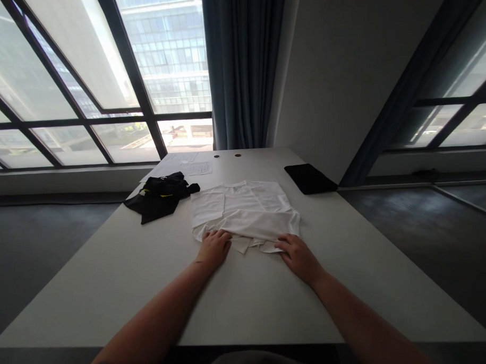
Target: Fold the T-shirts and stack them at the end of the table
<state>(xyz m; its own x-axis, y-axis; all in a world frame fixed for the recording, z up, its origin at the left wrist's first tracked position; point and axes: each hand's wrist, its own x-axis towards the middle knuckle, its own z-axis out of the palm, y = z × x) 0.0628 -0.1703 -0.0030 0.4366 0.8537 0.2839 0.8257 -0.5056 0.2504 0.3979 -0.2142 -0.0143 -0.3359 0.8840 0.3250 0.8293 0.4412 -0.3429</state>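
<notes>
On the white table [242, 309], the white garment [254, 195] stretches ahead of your left hand [214, 248] and right hand [298, 254], its folded band [251, 222] running left to right, both equally near, touching its near edge, whether gripping I cannot tell.

One table [262, 320] bears one white garment [254, 199], one black garment [163, 192], one flat black item [310, 179] and two discs [238, 155].

White garment [252, 220], partly folded, on a white table [262, 310]

The left hand [215, 248] and right hand [298, 256] rest on the garment's near edge, set apart; bunched black clothing [160, 196] lies to its left, papers [199, 168] beyond it on the left, a flat black item [310, 178] beyond it to the right, and a blue curtain [241, 70] hangs behind it.
</notes>
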